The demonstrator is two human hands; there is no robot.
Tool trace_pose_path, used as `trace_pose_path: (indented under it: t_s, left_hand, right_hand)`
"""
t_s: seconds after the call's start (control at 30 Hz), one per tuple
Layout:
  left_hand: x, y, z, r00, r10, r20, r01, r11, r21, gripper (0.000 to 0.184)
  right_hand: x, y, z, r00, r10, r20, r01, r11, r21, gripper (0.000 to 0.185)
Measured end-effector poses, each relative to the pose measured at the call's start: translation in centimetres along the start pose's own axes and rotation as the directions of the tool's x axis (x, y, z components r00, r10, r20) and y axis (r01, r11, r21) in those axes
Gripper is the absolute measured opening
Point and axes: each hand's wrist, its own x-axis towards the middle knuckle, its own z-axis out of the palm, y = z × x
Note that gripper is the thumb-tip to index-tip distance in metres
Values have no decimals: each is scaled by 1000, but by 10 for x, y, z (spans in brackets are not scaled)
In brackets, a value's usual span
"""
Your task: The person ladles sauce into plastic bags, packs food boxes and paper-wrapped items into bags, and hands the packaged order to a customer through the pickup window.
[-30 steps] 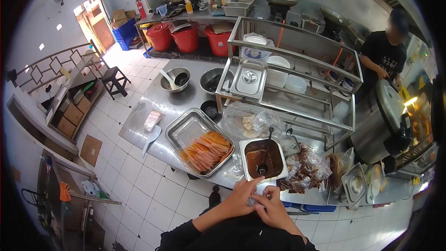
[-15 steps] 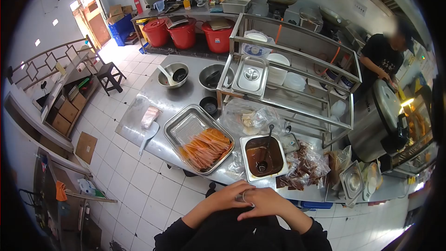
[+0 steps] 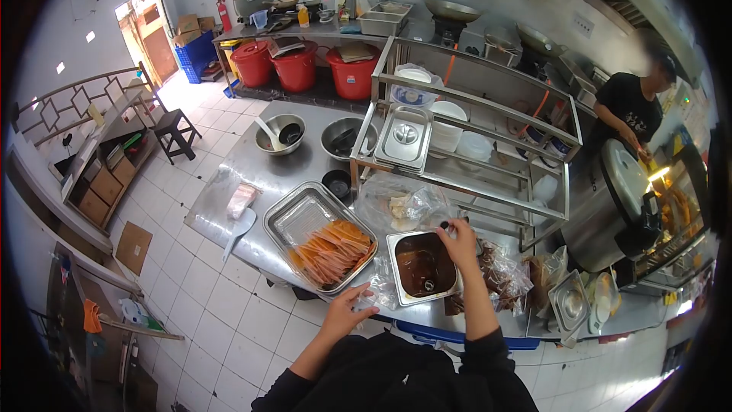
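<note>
My right hand (image 3: 460,244) is closed around the upper handle of a ladle (image 3: 429,285). The ladle's bowl rests low in a square metal container (image 3: 392,253) of brown sauce (image 3: 412,278). Over the counter's front edge, my left hand (image 3: 351,313) is open with its fingers apart and curved. Its fingertips are close to some clear plastic bags (image 3: 379,284); whether they touch is unclear. Beyond it, a metal tray (image 3: 299,210) holds overlapping flat packs of orange-brown food (image 3: 335,253).
A metal rack (image 3: 457,172) stands behind the container. Bags of dark brown food (image 3: 503,278) lie to its right. Two steel bowls (image 3: 276,146), a white spatula (image 3: 239,233) and a wrapped pack (image 3: 242,200) are at the left. A co-worker (image 3: 633,111) stands near a large cooker (image 3: 610,206).
My hands were clasped together in front of me and have separated. The right has reached forward and taken hold of the ladle's handle; the left has moved left toward the plastic bags.
</note>
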Motion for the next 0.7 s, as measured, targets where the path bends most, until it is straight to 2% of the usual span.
trace_pose_path:
  t_s: [0.03,0.07,0.1,0.13,0.2,0.23,0.27,0.33,0.37,0.4,0.43,0.47,0.5,0.57,0.63,0.67,0.7]
  left_hand:
    - [4,3,2,1000,0,2,0,1000,0,54]
    - [10,6,4,989,-147,-13,145,986,-76,51]
    - [16,9,7,956,-292,-17,286,946,-153,48]
    - [25,6,10,956,-292,-14,286,945,-157,48]
    - [50,-12,16,974,-228,13,220,923,-316,44]
    - [66,-18,20,974,-226,15,219,923,-317,44]
    - [83,-21,25,965,-263,14,247,888,-387,44]
    - [115,-23,34,955,-296,22,274,851,-448,45]
    - [128,-20,40,954,-299,8,264,830,-492,44]
    - [138,-18,43,953,-303,-5,254,807,-533,42]
    - [143,-12,45,959,-283,-16,247,861,-445,41]
    - [147,-2,48,958,-288,-4,257,862,-437,41]
    - [147,7,52,962,-270,29,255,862,-438,41]
    - [140,18,58,965,-255,68,259,863,-433,40]
    - [136,28,67,980,-197,-6,193,968,-162,37]
    - [132,32,71,980,-200,6,198,967,-163,37]
    - [128,38,74,968,-239,69,246,964,-105,36]
  right_hand:
    - [-7,-5,-11,1000,1,-1,-1,1000,-1,28]
    - [-19,-10,-27,979,94,181,-110,991,80,24]
    - [-27,-19,-41,916,167,365,-231,963,137,21]
    - [-31,-25,-52,916,169,365,-231,964,132,21]
    - [-40,-31,-68,910,163,382,-222,968,116,20]
    - [-43,-21,-67,949,66,308,-117,982,150,16]
    - [-42,-24,-68,951,64,303,-114,982,150,16]
    - [-41,-33,-67,960,-184,212,177,983,55,14]
    - [-42,-31,-65,941,-260,218,273,961,-31,11]
    - [-46,-30,-67,945,-254,208,266,963,-35,11]
    - [-52,-34,-71,905,-277,324,328,938,-115,11]
    - [-59,-34,-73,853,-281,440,392,901,-184,10]
    - [-71,-28,-75,806,-345,480,472,865,-170,10]
    - [-97,-31,-86,798,-367,479,482,865,-141,10]
    - [-108,-34,-94,785,-455,419,543,832,-114,14]
    - [-114,-31,-95,792,-446,418,536,835,-123,14]
    - [-119,-27,-95,848,-429,311,485,864,-130,14]
